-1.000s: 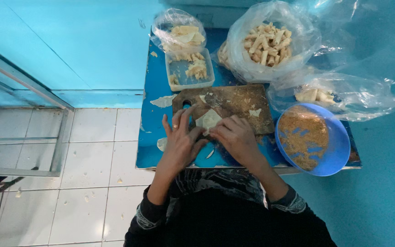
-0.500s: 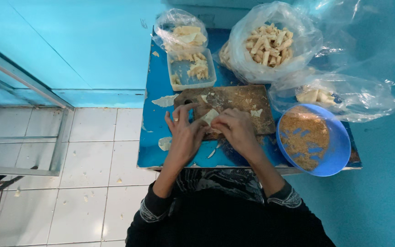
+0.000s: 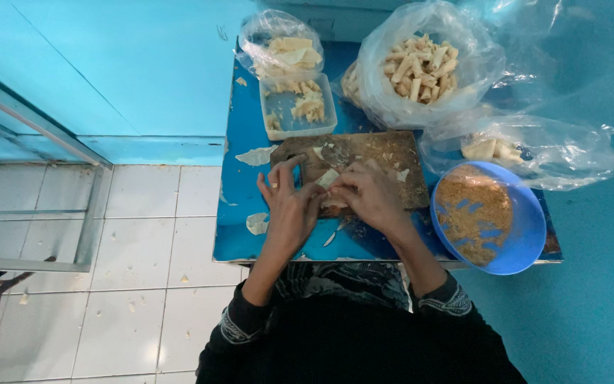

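Over the wooden board (image 3: pixel 364 153) on the blue bench (image 3: pixel 239 192), the left hand (image 3: pixel 289 203) and right hand (image 3: pixel 367 195) both pinch a pale wrapper roll (image 3: pixel 327 178); a crumb-filled blue bowl (image 3: pixel 527 235) sits just beside.

Blue table (image 3: pixel 239 235), its paint worn in patches, carrying a clear plastic bag of pale rolled sticks (image 3: pixel 421 67), a smaller clear bag of pale pieces (image 3: pixel 282 46), a rectangular clear tub with a few scraps (image 3: pixel 298 107), and a crumpled clear bag holding pale chunks (image 3: pixel 527 149). Round blue bowl of brown crumbs (image 3: pixel 488 217) at the table's near corner. Pale torn scraps (image 3: pixel 257 155) on the tabletop; white tiled floor (image 3: pixel 129 235) alongside.
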`<action>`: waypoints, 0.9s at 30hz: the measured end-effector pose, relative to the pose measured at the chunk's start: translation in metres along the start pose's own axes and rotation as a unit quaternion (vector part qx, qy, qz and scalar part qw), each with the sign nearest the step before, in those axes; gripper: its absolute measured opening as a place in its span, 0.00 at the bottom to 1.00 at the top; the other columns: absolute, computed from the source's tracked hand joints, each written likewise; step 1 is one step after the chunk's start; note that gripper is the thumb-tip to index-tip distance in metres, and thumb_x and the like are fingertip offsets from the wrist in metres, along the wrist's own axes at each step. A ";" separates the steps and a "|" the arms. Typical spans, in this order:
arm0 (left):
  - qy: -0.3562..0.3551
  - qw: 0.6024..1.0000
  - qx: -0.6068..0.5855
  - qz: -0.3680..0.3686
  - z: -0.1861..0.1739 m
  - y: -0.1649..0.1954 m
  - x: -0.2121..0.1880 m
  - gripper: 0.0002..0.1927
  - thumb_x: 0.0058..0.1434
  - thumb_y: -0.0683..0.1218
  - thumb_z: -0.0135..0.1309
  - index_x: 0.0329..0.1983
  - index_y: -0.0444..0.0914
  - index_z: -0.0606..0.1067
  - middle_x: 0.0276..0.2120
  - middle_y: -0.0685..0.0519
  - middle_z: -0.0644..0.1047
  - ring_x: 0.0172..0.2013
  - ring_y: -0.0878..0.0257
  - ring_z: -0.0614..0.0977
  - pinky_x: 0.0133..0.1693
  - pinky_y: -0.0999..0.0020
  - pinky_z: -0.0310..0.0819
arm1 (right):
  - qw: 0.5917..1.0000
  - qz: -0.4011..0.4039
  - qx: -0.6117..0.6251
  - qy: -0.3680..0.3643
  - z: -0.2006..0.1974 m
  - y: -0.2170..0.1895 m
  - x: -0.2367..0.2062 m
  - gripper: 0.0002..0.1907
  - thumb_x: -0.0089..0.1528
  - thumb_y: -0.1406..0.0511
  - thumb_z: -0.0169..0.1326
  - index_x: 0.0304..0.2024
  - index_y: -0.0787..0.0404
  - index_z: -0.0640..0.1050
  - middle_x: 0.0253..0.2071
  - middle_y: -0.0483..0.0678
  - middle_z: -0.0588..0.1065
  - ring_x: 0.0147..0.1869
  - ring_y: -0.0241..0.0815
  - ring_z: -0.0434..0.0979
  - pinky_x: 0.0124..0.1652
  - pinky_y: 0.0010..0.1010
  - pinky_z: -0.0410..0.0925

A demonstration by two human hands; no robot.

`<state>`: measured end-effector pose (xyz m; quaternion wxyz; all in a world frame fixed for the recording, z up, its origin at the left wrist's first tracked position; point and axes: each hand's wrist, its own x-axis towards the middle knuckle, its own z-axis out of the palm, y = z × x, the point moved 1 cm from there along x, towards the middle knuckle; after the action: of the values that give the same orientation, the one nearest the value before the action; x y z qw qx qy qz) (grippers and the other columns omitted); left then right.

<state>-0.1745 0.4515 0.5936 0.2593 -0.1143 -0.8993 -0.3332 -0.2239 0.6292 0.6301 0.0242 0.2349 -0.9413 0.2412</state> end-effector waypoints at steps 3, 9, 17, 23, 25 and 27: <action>-0.011 1.000 0.025 0.003 0.004 -0.001 -0.001 0.04 0.63 0.43 0.63 0.36 0.39 0.79 0.61 0.42 0.66 0.65 0.42 0.63 0.63 0.23 0.42 | 0.998 -0.042 -0.002 0.044 -0.002 -0.008 -0.012 0.07 0.61 0.57 0.61 0.38 0.49 0.84 0.37 0.40 0.77 0.47 0.45 0.72 0.50 0.49 0.56; 0.008 1.000 0.019 -0.009 0.003 0.004 -0.006 0.07 0.61 0.42 0.61 0.41 0.36 0.79 0.62 0.42 0.65 0.65 0.42 0.62 0.64 0.24 0.44 | 0.964 -0.147 -0.132 0.180 0.003 -0.020 -0.033 0.06 0.58 0.60 0.64 0.38 0.49 0.82 0.39 0.40 0.77 0.49 0.42 0.73 0.55 0.47 0.56; 0.050 0.993 0.092 0.047 0.005 0.010 -0.010 0.04 0.61 0.42 0.60 0.38 0.39 0.79 0.66 0.45 0.65 0.67 0.43 0.62 0.64 0.23 0.41 | 0.979 -0.101 -0.029 0.174 -0.001 -0.018 -0.031 0.12 0.60 0.58 0.64 0.44 0.52 0.81 0.47 0.49 0.67 0.54 0.51 0.68 0.51 0.52 0.55; 0.030 0.994 0.105 0.022 0.007 0.007 -0.021 0.15 0.61 0.39 0.58 0.51 0.41 0.78 0.67 0.45 0.63 0.67 0.44 0.62 0.64 0.22 0.40 | 0.985 -0.066 -0.078 0.141 0.019 -0.015 -0.025 0.07 0.65 0.59 0.59 0.42 0.53 0.79 0.50 0.49 0.66 0.57 0.51 0.66 0.52 0.52 0.56; 0.038 0.994 0.098 0.011 0.006 0.007 -0.024 0.19 0.60 0.40 0.58 0.56 0.40 0.77 0.68 0.43 0.61 0.67 0.42 0.61 0.63 0.21 0.39 | 0.977 -0.084 -0.124 0.154 0.027 -0.012 -0.018 0.09 0.66 0.59 0.56 0.44 0.55 0.77 0.50 0.51 0.65 0.57 0.53 0.65 0.52 0.53 0.56; 0.057 0.996 0.072 0.002 0.000 0.007 -0.030 0.20 0.61 0.43 0.61 0.57 0.38 0.74 0.69 0.41 0.59 0.66 0.39 0.60 0.61 0.20 0.38 | 0.971 -0.087 -0.167 0.146 0.035 -0.013 -0.011 0.10 0.66 0.59 0.54 0.45 0.57 0.76 0.48 0.52 0.63 0.56 0.54 0.64 0.51 0.56 0.55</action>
<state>-0.1468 0.4555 0.5811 0.3183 -0.0778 -0.9044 -0.2735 -0.2061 0.6076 0.6034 0.2210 0.2705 -0.9306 0.1090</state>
